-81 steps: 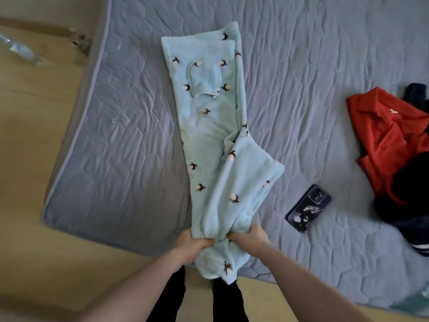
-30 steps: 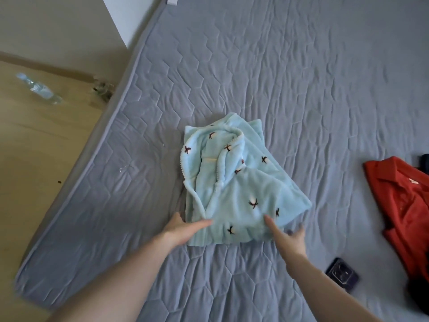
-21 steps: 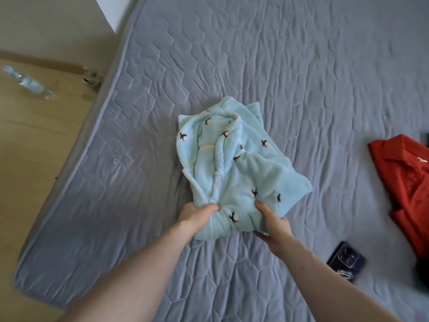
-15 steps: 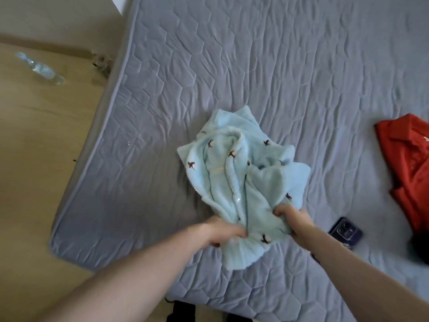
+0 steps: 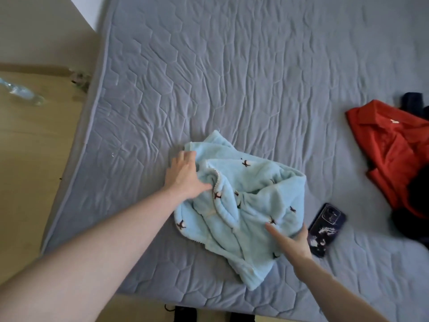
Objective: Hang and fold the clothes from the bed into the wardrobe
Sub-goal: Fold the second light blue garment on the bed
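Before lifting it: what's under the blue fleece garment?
Only the grey mattress shows around the blue fleece garment. The phone lies beside it, uncovered. Anything beneath its folds is hidden.

A grey quilted mattress point(image 5: 243, 73) with a stitched hexagon pattern fills most of the view, its cover lightly wrinkled. Left of the mattress lies a light wooden floor point(image 5: 30, 147). Beyond the floor, by the mattress's far left corner, a beige wall point(image 5: 39, 29) rises, with a white panel point(image 5: 87, 10) against it. Soft, even light falls over the mattress.
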`<action>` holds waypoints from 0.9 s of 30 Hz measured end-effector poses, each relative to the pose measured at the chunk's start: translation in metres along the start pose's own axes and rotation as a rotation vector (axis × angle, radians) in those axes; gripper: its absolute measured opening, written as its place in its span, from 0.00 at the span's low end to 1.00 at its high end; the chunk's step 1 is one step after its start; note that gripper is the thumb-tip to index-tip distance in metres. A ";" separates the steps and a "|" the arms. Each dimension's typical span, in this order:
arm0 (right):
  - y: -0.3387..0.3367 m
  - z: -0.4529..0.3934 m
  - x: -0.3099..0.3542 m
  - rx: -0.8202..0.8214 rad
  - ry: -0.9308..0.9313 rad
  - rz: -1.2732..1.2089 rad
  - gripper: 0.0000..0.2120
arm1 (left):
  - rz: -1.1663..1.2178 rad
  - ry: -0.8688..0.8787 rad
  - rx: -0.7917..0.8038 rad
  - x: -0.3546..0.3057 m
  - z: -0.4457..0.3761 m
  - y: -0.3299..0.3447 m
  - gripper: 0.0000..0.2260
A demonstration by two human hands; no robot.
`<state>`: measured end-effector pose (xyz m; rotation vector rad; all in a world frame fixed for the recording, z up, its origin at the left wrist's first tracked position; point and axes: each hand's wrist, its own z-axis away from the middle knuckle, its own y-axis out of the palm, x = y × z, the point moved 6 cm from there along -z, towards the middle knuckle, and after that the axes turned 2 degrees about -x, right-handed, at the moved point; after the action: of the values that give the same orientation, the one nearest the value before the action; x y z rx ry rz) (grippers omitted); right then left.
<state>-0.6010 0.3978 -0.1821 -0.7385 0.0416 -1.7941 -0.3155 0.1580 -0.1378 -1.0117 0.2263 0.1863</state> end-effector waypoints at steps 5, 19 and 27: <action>0.015 -0.001 -0.038 -0.007 0.196 -0.149 0.46 | 0.122 0.082 0.213 -0.017 -0.007 0.018 0.13; 0.010 -0.018 -0.037 -0.038 0.145 -0.318 0.37 | 0.039 -0.034 -0.014 0.016 -0.040 0.003 0.21; 0.003 -0.018 -0.041 0.042 0.200 -0.381 0.25 | -0.135 0.388 0.279 -0.035 0.014 0.032 0.13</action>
<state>-0.6008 0.4271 -0.2166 -0.5592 -0.0047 -2.2218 -0.3561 0.1843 -0.1469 -0.7742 0.5207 -0.1641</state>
